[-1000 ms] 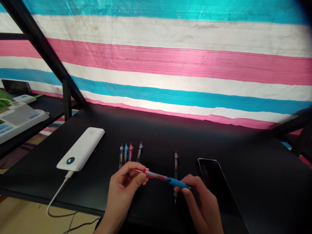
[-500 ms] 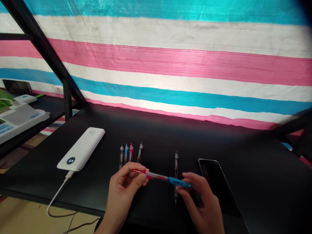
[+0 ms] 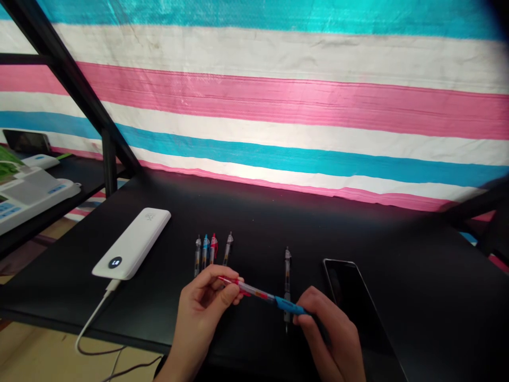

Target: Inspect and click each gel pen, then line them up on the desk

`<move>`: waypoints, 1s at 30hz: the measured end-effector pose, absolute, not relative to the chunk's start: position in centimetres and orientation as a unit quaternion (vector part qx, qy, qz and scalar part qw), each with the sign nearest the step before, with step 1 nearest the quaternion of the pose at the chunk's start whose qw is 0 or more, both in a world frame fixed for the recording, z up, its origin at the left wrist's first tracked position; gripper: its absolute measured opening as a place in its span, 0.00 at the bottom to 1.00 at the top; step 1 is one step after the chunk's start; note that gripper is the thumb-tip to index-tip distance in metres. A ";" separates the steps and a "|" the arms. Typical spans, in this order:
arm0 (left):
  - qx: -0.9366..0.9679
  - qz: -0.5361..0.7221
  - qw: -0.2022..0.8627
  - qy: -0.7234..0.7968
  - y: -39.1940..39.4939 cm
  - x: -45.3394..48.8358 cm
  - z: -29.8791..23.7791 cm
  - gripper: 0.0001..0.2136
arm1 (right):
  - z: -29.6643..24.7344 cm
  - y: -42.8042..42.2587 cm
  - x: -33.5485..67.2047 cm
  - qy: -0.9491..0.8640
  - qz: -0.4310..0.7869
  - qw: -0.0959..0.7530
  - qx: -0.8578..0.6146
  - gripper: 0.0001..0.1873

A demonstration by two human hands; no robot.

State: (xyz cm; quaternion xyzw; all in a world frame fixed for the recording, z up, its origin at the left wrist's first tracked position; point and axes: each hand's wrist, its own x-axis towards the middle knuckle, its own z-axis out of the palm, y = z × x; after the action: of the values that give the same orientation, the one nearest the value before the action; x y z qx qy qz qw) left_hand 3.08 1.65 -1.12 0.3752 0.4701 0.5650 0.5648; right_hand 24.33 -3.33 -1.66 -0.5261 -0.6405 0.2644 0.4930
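Observation:
Between my two hands runs a clear-barrelled pen [image 3: 256, 292] with a red clip end and a blue grip, tilted down to the right. My left hand [image 3: 202, 302] pinches its red end between thumb and fingers. My right hand [image 3: 328, 329] has closed on the blue grip, whose tip is hidden by the fingers. Under the blue grip, a grey-and-clear pen [image 3: 287, 273] lies upright in view on the table. Beyond my left hand lie a black pen [image 3: 198, 253], a blue pen [image 3: 205, 249], a red pen [image 3: 213, 248] and another black pen [image 3: 228, 248], their lower ends partly covered.
A white power bank [image 3: 133, 244] with a lit display and plugged-in cable [image 3: 95, 310] lies on the black table [image 3: 254, 212] at left. A dark phone [image 3: 358, 297] lies beside my right hand. Black frame bars [image 3: 75, 90] and a striped sheet [image 3: 278, 101] stand behind.
My right hand's fingers have closed around the blue grip and shifted slightly down, tilting that end of the pen lower. My left hand has barely moved.

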 end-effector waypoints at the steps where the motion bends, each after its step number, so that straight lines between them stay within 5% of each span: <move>1: 0.370 0.567 0.565 0.471 1.6 3.1 -1.0 0.08 | -1.6 -3.3 24.3 -0.640 0.260 0.494 -0.528 0.13; 5: 0.373 0.565 0.571 0.464 1.6 3.1 -1.1 0.08 | -1.7 -3.4 24.3 -0.629 0.225 0.509 -0.543 0.05; 15: 0.437 0.559 0.542 0.450 1.9 2.5 -1.7 0.03 | -1.5 -3.4 23.2 -0.641 0.211 0.488 -0.553 0.24; 30: 0.505 0.622 0.517 0.302 3.4 3.5 -1.1 0.04 | -1.2 -3.7 22.0 -0.407 0.530 0.511 -0.541 0.32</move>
State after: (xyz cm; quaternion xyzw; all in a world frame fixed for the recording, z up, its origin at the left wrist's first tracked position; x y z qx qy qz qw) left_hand 3.47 3.42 -1.09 0.5051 0.3018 0.6221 0.5165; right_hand 21.99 -3.67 -1.23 -0.5413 -0.4065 0.5297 0.5110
